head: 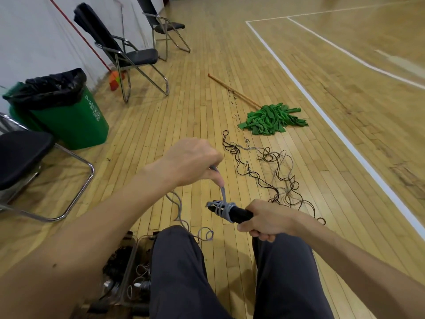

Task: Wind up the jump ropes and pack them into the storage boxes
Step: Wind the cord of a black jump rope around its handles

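Fingers of my right hand (266, 221) are curling round the black handle (240, 214) — my left hand (190, 162) is pinching the grey rope (223, 192) (coils wrapping just below those fingertips).

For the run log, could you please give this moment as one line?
step: winding | left hand: pinches grey rope | right hand: grips black handle | dark ropes: loose on floor
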The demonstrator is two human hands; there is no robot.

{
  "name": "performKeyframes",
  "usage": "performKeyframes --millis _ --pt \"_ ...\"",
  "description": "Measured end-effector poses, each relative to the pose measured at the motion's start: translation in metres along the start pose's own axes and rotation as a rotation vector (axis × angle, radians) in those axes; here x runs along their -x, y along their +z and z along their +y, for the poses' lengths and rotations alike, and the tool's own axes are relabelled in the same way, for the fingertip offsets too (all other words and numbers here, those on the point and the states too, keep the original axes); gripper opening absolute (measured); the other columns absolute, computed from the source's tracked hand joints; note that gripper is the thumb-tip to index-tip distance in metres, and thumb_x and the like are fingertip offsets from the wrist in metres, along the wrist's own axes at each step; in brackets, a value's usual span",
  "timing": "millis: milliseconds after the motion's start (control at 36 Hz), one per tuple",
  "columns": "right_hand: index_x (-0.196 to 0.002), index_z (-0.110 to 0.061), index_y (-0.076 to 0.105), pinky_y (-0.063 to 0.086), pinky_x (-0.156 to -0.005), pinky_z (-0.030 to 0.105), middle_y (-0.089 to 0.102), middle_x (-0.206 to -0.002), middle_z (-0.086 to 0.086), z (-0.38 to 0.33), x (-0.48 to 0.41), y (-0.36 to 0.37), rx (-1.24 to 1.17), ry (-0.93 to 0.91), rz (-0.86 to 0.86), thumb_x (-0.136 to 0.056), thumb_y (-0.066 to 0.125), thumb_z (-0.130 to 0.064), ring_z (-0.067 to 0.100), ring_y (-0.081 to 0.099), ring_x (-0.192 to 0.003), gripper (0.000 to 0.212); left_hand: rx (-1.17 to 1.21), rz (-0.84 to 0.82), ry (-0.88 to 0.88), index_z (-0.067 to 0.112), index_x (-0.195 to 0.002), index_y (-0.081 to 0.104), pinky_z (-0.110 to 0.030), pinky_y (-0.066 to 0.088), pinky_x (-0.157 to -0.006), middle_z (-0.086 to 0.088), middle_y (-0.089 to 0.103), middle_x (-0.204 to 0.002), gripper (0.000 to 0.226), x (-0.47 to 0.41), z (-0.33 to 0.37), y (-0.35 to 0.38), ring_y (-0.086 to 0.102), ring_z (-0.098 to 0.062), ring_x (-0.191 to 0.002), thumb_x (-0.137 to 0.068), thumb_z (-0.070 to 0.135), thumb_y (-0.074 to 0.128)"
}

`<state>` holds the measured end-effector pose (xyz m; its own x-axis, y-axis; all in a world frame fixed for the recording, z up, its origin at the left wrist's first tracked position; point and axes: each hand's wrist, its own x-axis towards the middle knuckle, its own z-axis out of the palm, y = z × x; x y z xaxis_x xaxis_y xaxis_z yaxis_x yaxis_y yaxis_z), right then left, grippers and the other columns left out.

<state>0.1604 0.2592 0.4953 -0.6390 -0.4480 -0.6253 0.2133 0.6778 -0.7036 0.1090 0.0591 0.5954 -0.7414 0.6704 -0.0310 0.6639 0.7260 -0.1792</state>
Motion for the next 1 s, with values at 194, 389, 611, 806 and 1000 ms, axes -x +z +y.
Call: performKeyframes --millis 194,389,611,806,1000 --pt "-0.078 -0.011 0.054 0.041 -0.051 0.025 0.051 -0.06 0.001 -0.022 0.026 0.007 0.141 -0.091 -0.102 -0.098 0.062 -0.02 0.013 0.044 -0.048 0.023 0.223 0.012 -0.09 0.02 -0.073 0.057 -0.023 0.038 -0.055 0.007 0.056 -0.067 0.052 -0.01 0.002 -0.012 0.05 -0.008 -0.066 -0.065 0.069 0.074" --pt "-0.078 -0.008 0.056 0.042 -0.054 0.03 0.054 -0.064 0.009 -0.033 0.045 0.014 0.25 -0.163 -0.123 -0.097 0.062 -0.023 0.019 0.047 -0.051 0.026 0.518 -0.053 -0.137 0.018 -0.078 0.069 -0.031 0.051 -0.063 0.004 0.064 -0.07 0.05 -0.013 0.005 -0.012 0.055 -0.007 -0.064 -0.055 0.059 0.088" --pt "-0.083 -0.006 0.059 0.042 -0.058 0.03 0.054 -0.062 -0.003 -0.045 0.066 0.018 0.324 -0.242 -0.094 -0.099 0.061 -0.029 0.013 0.048 -0.054 0.028 0.89 -0.183 -0.182 0.017 -0.08 0.071 -0.024 0.044 -0.054 0.0 0.065 -0.061 0.045 -0.009 -0.001 0.015 0.055 -0.006 -0.055 -0.055 0.049 0.09" --pt "-0.083 -0.004 0.056 0.039 -0.055 0.033 0.05 -0.061 -0.005 -0.055 0.083 0.014 0.282 -0.349 -0.088 -0.099 0.063 -0.03 0.014 0.045 -0.054 0.032 1.168 -0.152 -0.259 0.005 -0.076 0.066 -0.022 0.037 -0.045 -0.001 0.056 -0.052 0.032 -0.004 0.001 0.042 0.046 -0.01 -0.043 -0.074 0.032 0.083" --pt "-0.088 0.001 0.054 0.036 -0.055 0.036 0.048 -0.063 0.003 -0.061 0.085 0.017 0.19 -0.47 -0.024 -0.1 0.062 -0.029 0.017 0.043 -0.055 0.034 1.227 -0.009 -0.332 0.014 -0.064 0.058 -0.02 0.032 -0.043 0.006 0.047 -0.04 0.036 -0.009 0.031 0.068 0.036 -0.009 -0.037 -0.087 0.035 0.076"
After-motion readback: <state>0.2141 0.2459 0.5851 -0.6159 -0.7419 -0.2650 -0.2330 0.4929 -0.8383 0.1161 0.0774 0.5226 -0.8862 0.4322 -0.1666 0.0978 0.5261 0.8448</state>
